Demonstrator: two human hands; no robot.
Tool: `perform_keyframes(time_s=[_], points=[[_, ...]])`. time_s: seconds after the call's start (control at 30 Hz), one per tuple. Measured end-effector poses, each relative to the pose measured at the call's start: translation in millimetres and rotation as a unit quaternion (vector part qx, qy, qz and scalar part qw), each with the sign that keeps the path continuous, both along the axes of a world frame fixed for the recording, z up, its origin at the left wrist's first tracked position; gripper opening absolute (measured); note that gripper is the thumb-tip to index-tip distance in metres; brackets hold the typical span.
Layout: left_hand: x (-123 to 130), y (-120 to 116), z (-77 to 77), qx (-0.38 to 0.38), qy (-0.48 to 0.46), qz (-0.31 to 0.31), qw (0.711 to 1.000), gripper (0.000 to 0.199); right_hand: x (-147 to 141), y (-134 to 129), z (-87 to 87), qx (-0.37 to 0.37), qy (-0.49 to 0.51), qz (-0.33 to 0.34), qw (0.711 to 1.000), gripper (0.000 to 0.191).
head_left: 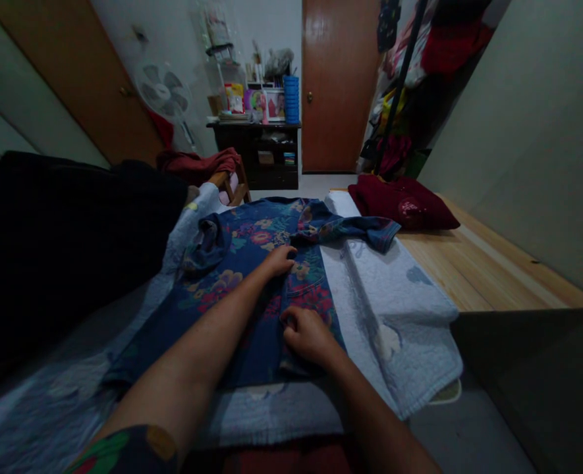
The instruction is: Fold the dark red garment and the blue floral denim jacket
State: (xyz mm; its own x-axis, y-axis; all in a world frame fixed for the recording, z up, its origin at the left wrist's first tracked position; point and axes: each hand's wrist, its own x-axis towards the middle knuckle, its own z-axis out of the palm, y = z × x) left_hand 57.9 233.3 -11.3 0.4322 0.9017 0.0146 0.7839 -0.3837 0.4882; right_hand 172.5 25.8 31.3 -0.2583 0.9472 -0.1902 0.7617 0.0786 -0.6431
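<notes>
A dark blue floral shirt point(251, 289) lies spread on a pale quilted cover, its collar end away from me. The right side is folded inward over the body, and one sleeve point(365, 230) sticks out to the right. My left hand point(280, 260) rests at the upper part of the folded edge, fingers curled on the fabric. Closer to me, my right hand point(309, 332) pinches the same edge near the hem. The other sleeve point(209, 243) lies crumpled at the left.
A large black cloth heap point(68, 250) fills the left side. At the right, a maroon cushion-like bundle point(404, 204) lies on a wooden board point(493, 270). Behind stand a dark shelf point(271, 174) with various items, a white fan point(163, 92) and a brown door point(338, 85).
</notes>
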Motion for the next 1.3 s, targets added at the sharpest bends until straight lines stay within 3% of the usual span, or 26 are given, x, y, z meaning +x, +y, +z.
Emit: perform_keyframes(time_s=[0.4,0.6,0.7,0.77,0.9,1.0,1.3], points=[[-1.7,-18.3,-9.0,0.051,0.031,0.073,0.996,0.05,-9.2,-10.2,-2.6,0.012,-0.048,0.036,0.998,0.036],[0.3,-25.7,-3.5,0.049,0.043,0.083,0.994,0.05,9.4,-10.1,-3.9,0.029,0.051,0.087,0.994,0.033],[4.9,-45.4,2.3,0.055,0.052,0.122,0.99,0.055,29.7,-1.0,-4.4,0.108,0.081,0.012,0.991,0.034],[8.0,-67.0,3.9,0.069,0.065,0.136,0.986,0.058,42.9,8.3,-8.5,0.171,0.038,-0.053,0.983,0.038],[8.3,-114.3,-1.8,0.11,0.072,-0.004,0.991,0.048,56.7,23.0,-27.7,0.164,-0.093,-0.053,0.981,0.049],[4.4,-137.3,-9.9,0.094,0.079,-0.066,0.99,0.047,57.0,24.9,-43.1,0.134,-0.162,-0.036,0.977,0.053],[1.3,-152.3,-11.3,0.092,0.079,-0.054,0.991,0.052,56.4,16.2,-52.1,0.155,-0.209,-0.025,0.965,0.056]])
